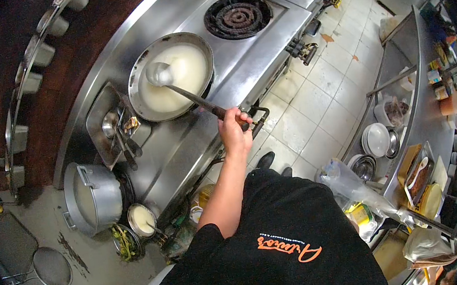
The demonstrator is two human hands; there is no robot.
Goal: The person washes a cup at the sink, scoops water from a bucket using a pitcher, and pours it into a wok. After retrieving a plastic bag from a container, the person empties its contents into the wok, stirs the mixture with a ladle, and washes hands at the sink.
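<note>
My left hand (235, 129) is closed around the dark handle of a long ladle (159, 74). The ladle's round metal bowl is over a wide pan (204, 48), against its pale, creamy liquid (180, 84). That pan rests on the steel stove. My left forearm reaches up from the black sleeve. My right hand does not show.
A bare black burner (238, 17) sits beyond the pan. Left of it are a steel tray (97, 110) with utensils, a large pot (103, 197) and a small pot of pale liquid (141, 218). Shelves with bowls (376, 139) and containers stand at right, across the tiled floor.
</note>
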